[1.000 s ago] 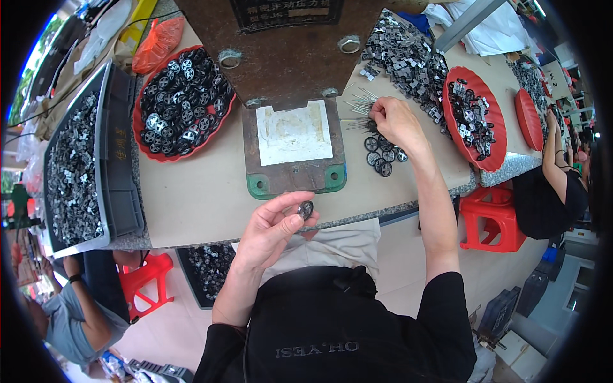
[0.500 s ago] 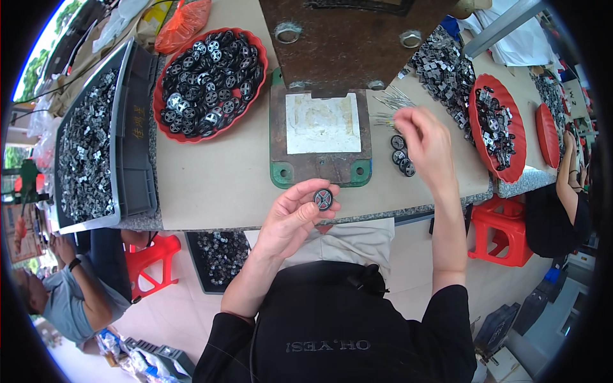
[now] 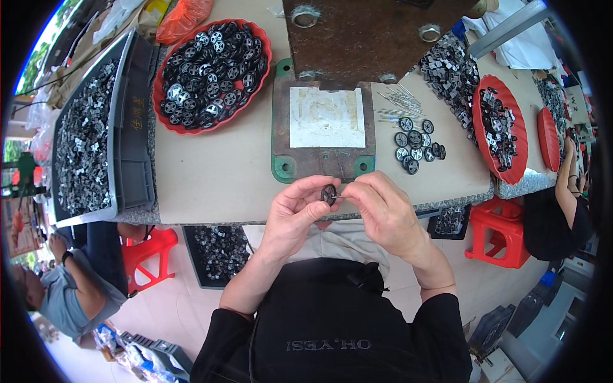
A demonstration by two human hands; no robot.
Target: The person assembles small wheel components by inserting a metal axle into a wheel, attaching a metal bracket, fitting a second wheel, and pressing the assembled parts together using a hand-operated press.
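Note:
Between the thumb and fingers of my left hand (image 3: 294, 214) is a small black toy wheel (image 3: 328, 194) with spokes, held in front of the press base. My right hand (image 3: 385, 209) pinches a thin metal pin (image 3: 338, 196), whose end meets the middle of the wheel. Most of the pin is hidden by the fingers. On the table to the right lie several loose wheels (image 3: 415, 138), black with silver spokes. Just beyond them is a spread pile of thin metal pins (image 3: 400, 100).
A press with a white plate (image 3: 327, 118) stands ahead. Left are a red bowl (image 3: 269, 67) of wheels and a grey crate (image 3: 133, 147) of small dark parts. Right are a heap of parts (image 3: 447, 80) and another red bowl (image 3: 518, 137). Other people sit at both sides.
My right hand has come from the pins back to my left hand, bringing a pin to the wheel. The wheel has turned more edge-on. More loose wheels are now uncovered on the table.

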